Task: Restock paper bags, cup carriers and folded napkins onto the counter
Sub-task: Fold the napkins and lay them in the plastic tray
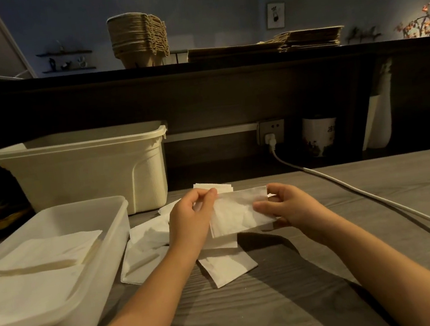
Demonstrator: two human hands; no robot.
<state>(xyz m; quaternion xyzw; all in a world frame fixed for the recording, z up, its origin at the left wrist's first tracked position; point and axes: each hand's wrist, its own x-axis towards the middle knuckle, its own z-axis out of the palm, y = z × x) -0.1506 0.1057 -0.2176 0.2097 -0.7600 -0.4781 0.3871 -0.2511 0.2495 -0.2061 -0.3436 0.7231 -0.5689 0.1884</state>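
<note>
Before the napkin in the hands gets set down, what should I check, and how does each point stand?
1. Both grips on the napkin, left hand and right hand: ok.
2. Its fold finished: cannot tell.
3. Room in the shallow tray beside the napkin stacks: ok.
4. Loose napkins cleared from the table: not ok, several lie scattered.
5. Cup carriers and paper bags up on the counter: ok.
6. Cable clear of the hands: ok.

Left of the grip on the napkin, a shallow tray and a taller bin block that side. Loose napkins lie beneath and just left. To the right, bare tabletop lies open up to a white cable. Beyond, a dark counter front rises.
</note>
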